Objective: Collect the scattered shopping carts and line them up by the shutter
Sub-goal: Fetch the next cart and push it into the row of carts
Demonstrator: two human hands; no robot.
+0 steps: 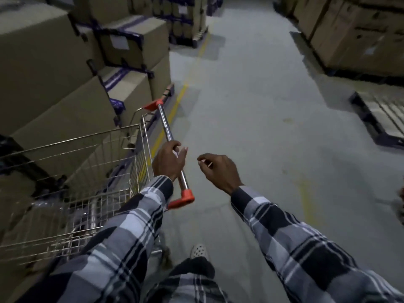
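Observation:
A wire shopping cart (72,182) stands at the lower left, its basket pointing left toward stacked boxes. Its chrome handle bar (166,125) has red plastic end caps and runs from upper left to lower right. My left hand (169,161) is wrapped around that bar near its lower end. To the right of the bar, my right hand (219,171) hovers over the floor without touching it, fingers loosely curled and holding nothing. No shutter is in view.
Tall stacks of cardboard boxes (50,68) line the left side behind a yellow floor line (175,106). More boxes on pallets (358,36) stand at the upper right, and a low dark pallet (380,119) lies at the right. Grey concrete aisle floor (262,106) runs ahead.

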